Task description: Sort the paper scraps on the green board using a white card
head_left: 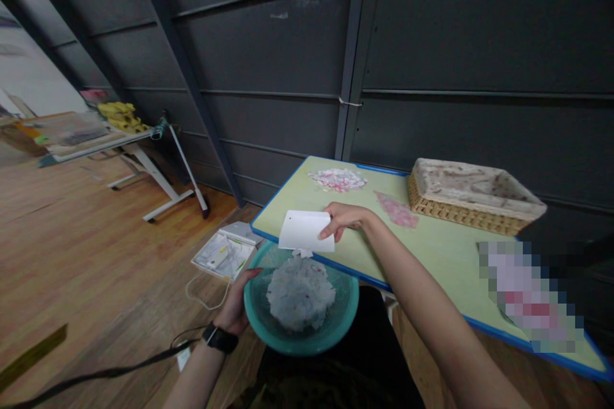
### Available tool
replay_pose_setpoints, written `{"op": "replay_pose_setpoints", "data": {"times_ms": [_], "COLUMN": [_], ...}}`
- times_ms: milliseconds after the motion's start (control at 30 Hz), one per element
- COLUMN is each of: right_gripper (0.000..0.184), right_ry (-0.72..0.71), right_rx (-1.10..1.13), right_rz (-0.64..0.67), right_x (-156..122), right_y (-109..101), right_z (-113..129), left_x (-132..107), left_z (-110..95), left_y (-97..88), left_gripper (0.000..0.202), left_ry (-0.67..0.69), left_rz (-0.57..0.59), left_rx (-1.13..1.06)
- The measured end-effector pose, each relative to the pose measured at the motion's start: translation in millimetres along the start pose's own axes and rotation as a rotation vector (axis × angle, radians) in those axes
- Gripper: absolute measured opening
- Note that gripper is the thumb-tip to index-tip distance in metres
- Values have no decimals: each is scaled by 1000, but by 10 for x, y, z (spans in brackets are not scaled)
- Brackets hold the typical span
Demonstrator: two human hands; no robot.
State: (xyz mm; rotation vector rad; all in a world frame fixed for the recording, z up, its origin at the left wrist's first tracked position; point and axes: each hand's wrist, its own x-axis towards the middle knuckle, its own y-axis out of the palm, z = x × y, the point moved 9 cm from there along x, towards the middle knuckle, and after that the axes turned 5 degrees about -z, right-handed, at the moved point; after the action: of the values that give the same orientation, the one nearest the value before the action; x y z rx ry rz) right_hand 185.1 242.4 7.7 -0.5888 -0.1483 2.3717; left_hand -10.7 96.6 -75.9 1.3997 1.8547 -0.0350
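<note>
My left hand [238, 300], with a black watch at the wrist, grips the left rim of a green plastic colander [346, 316] held over my lap. Inside is a heap of greyish-white scraps [300, 297], perhaps shredded paper. My right hand [343, 220] is closed on a white card [304, 230], thumb on its near face. The card stands at the table's near edge, just above the colander's far side. A few white bits [303, 254] show below the card's lower edge.
On the blue-edged yellow table [446, 268] lie a pile of white and pink bits [338, 179], a pinkish patch [397, 209], a lined wicker basket [472, 195] and a pixelated item [532, 300]. An open white box [225, 252] sits lower left. Another table [103, 144] stands far left.
</note>
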Motion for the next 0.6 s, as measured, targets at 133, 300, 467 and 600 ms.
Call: {"op": "replay_pose_setpoints", "data": {"times_ms": [133,300,467,600], "right_gripper": [50,45,53,49], "right_ry": [-5,-136,-333,-268], "right_rx": [35,220,440,130], "right_rz": [56,-170,-826,-1449], "right_x": [5,57,-139,-643], "right_y": [68,-252,-1064,-1495], "right_z": [-11,16,-1,-93], "left_x": [4,-22,9,87], "left_z": [-6,-7,97,394], "left_y": [-1,28,8,42], "left_gripper": [10,12,11,11], "left_ry": [12,4,-4,-12], "left_rz": [-3,6,-15,3], "left_rx": [-2,27,36,-16]}}
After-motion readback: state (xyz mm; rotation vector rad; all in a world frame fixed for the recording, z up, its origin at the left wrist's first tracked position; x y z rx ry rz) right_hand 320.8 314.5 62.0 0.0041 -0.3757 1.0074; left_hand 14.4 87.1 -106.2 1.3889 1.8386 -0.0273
